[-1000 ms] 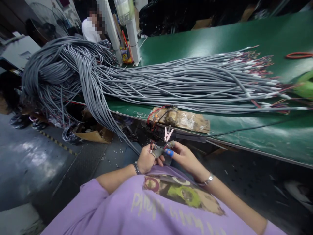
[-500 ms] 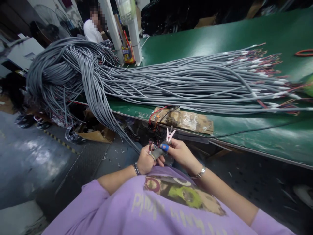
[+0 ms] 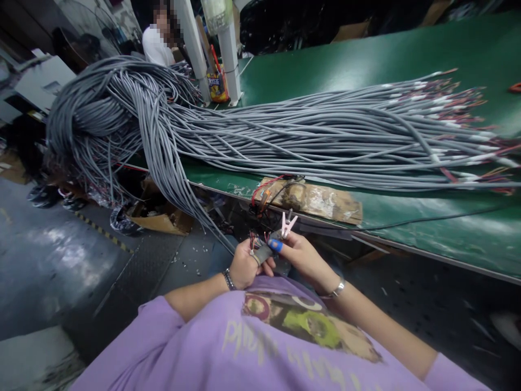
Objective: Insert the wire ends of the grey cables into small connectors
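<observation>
Wires [image 3: 252,238], thin, dark and reddish, stick up in a frayed tuft from the left hand [image 3: 244,266], at the lower centre of the frame. That hand is curled around them, its thumb sheathed in matte grey wrapping. Just beside it, the right hand [image 3: 306,259] brings thumb and forefinger close together, the thumb banded in smooth blue; whether anything is pinched there I cannot tell. Right above those fingertips stands a pale pink clothespin [image 3: 288,224], V-shaped. Behind it, a rough, white-smeared wooden board [image 3: 336,202] lies along the near edge of the glossy green bench [image 3: 350,65]. Rubbery round grey cables [image 3: 277,138] sweep across the middle of the frame, coiled into a thick hump at upper left and splaying into white-collared, coloured ends at right. One strand droops toward the left hand, past a creased cardboard box [image 3: 169,222].
</observation>
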Available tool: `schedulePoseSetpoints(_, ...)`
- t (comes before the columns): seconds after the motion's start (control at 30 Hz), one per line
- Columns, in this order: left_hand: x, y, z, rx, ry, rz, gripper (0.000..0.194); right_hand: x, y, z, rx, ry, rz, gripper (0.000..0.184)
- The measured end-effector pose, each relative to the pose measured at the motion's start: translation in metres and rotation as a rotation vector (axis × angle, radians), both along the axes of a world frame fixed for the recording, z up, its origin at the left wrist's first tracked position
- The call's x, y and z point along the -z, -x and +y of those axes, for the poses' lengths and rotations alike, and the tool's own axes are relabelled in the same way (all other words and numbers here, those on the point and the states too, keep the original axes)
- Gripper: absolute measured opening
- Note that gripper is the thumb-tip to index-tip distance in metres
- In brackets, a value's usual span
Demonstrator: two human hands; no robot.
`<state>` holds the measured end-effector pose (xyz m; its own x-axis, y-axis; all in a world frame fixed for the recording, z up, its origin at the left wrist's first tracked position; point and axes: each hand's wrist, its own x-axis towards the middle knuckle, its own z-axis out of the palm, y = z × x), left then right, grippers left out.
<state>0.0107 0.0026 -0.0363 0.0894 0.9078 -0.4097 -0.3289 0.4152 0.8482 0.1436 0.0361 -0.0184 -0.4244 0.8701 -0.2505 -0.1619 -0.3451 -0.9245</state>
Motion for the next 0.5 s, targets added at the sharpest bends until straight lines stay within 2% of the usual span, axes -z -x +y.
schedulePoseSetpoints(0.13, 0.002, 0.001, 0.0, 0.044, -0.019, -0.005, 0.048, -0.005, 0.0, 0.002, -0.022, -0.009, -0.01, 0.038)
schedulePoseSetpoints(0.27, 0.002, 0.0, 0.0, 0.022, -0.019, 0.011, 0.048, -0.004, 0.001, 0.0, 0.097, -0.015, -0.039, 0.037)
schedulePoseSetpoints(0.37, -0.001, -0.001, 0.0, -0.01, -0.016, 0.0, 0.047, 0.0, 0.005, -0.004, 0.135, 0.065, 0.048, 0.036)
schedulePoseSetpoints(0.5, -0.005, -0.002, 0.002, -0.002, -0.002, -0.061, 0.047, 0.008, 0.008, -0.009, 0.095, 0.197, 0.219, 0.034)
